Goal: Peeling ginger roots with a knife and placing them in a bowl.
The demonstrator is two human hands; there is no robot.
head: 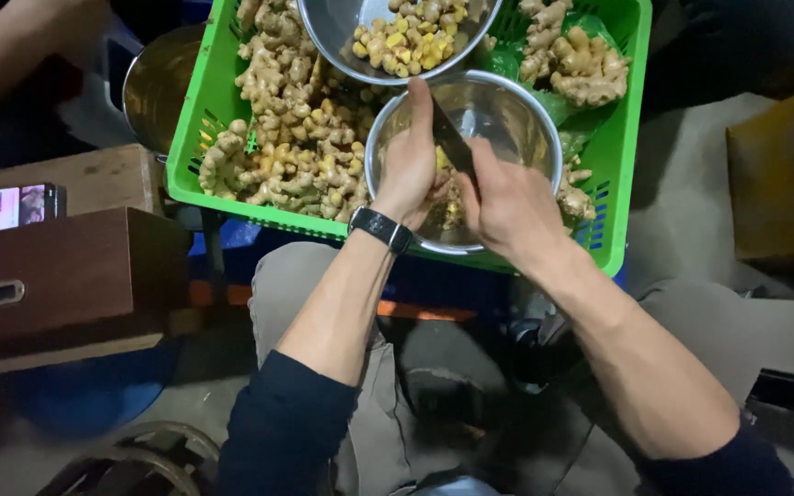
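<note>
While the person sat over it, a large green slatted plastic crate (198, 138) filled the top of the view, heaped with knobbly beige ginger roots (291, 138). At nine o'clock stood a dark brown wooden box (75, 266) with a pale plank behind it, and on that a small lit screen (6, 208) showing rows of coloured thumbnails. At twelve o'clock a round steel bowl (323, 41) held cut yellow ginger pieces. Just below it a second round steel bowl (516, 115) sat inside the crate, partly blocked by both hands. The left hand (408, 170), wearing a black wristwatch (380, 228), was closed on a ginger piece (441, 158) over that bowl, forefinger stretched towards twelve o'clock. The right hand (507, 207) gripped a dark-bladed knife (452, 140), its blade against the piece.
</note>
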